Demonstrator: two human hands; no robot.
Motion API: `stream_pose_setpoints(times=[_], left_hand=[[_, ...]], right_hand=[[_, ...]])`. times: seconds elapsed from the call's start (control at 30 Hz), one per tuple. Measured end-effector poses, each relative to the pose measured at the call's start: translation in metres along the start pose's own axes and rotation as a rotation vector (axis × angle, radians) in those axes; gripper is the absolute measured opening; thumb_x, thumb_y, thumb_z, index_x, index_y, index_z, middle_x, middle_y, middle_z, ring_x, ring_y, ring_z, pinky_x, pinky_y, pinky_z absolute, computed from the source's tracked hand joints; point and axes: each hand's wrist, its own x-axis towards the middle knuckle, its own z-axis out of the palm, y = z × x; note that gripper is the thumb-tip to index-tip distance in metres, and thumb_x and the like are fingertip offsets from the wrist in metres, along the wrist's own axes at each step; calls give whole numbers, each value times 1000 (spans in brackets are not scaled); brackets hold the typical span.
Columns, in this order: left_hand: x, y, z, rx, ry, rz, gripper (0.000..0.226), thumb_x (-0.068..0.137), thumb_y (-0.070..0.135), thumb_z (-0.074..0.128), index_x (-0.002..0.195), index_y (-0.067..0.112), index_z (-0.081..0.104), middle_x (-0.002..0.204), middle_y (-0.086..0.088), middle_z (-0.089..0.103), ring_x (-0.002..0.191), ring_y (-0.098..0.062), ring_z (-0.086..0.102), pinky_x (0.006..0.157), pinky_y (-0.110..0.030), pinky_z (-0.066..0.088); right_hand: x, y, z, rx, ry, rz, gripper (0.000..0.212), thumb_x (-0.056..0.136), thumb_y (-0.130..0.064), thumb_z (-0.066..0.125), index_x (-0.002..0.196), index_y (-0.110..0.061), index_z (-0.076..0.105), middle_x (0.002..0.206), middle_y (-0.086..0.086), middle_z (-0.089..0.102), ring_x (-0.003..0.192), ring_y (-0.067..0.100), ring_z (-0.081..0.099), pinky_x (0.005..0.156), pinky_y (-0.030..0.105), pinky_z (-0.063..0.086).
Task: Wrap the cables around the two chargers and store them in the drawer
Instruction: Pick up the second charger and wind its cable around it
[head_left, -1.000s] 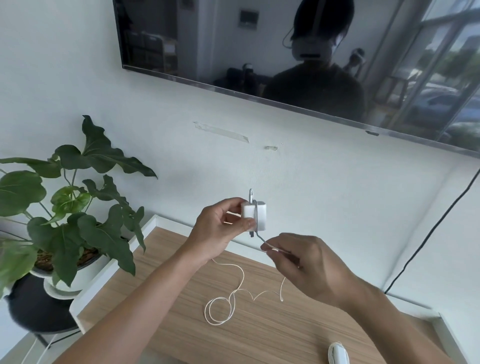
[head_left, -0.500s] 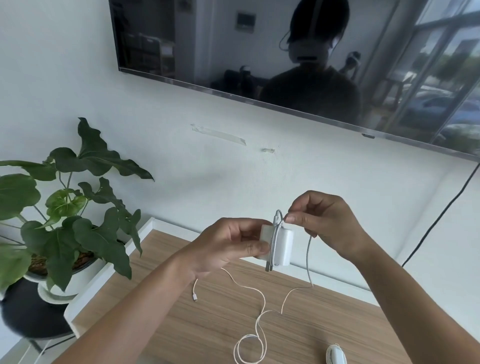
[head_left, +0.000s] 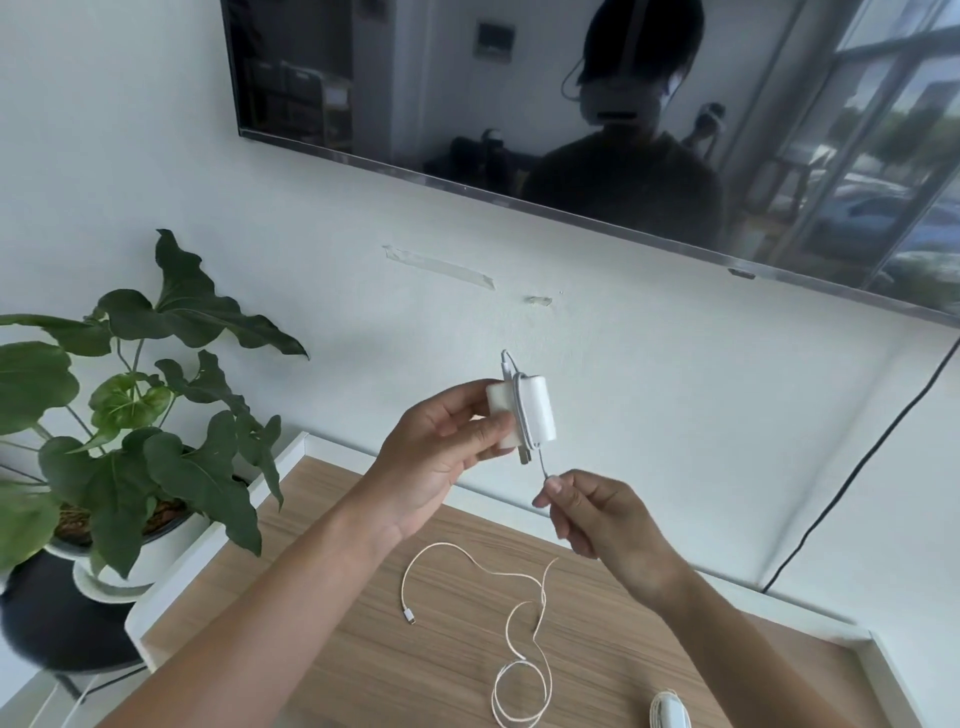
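Black glass fills the top of the frame: a wall-mounted television reflecting a person in a headset. Below it, pale wood forms the desktop with its white raised rim, running from the lower left to the lower right. At the left edge a leafy plant grows from soil in a white pot, which sits in a saucer on a dark round stool. A black wall cord hangs down the right side.

The left hand, in the centre of the frame, grips the white charger between thumb and curled fingers, holding it up above the desk. Several turns of white cable already lie round the charger's middle. Just below and right of it, the right hand pinches the cable between thumb and forefinger, the short stretch up to the charger drawn straight. The rest of the cable drops to the desktop in loose loops, its connector end lying at lower centre. A second wound charger shows at the bottom edge, right of centre, partly cut off.

Half a second ago the right hand was up beside the charger's top; now it is beneath it, and the connector end lies further right on the wood.
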Motion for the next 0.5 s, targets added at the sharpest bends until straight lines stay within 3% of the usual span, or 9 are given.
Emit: stream_pose_setpoints(times=[0.17, 0.3, 0.4, 0.5], left_hand=[[2, -5, -10, 67, 145, 11, 32, 85, 12, 76, 116, 11, 74, 104, -5, 74, 104, -25, 70, 99, -49, 56], [1, -10, -13, 297, 191, 36, 25, 91, 10, 75, 115, 17, 75, 108, -6, 78, 98, -18, 72, 89, -34, 59], [0, -12, -10, 491, 171, 63, 22, 91, 13, 76, 109, 25, 76, 96, 11, 78, 85, -7, 70, 81, -24, 57], [2, -12, -7, 591, 141, 53, 24, 89, 13, 77, 108, 28, 75, 91, 17, 74, 77, -1, 69, 72, -17, 52]], right_hand=[[-20, -9, 11, -264, -79, -68, 37, 92, -52, 57, 81, -22, 76, 58, 0, 57, 49, 11, 42, 53, 19, 39], [-30, -19, 9, -556, -84, -300, 37, 98, -49, 54, 85, -20, 72, 61, 3, 60, 55, 12, 56, 57, 22, 46], [-30, -26, 8, -721, -105, -489, 38, 105, -36, 50, 78, -11, 58, 61, 1, 48, 58, 21, 46, 60, 35, 44], [-29, -38, 3, -800, -77, -556, 36, 104, -33, 51, 80, -8, 58, 63, 0, 47, 60, 20, 41, 59, 36, 42]])
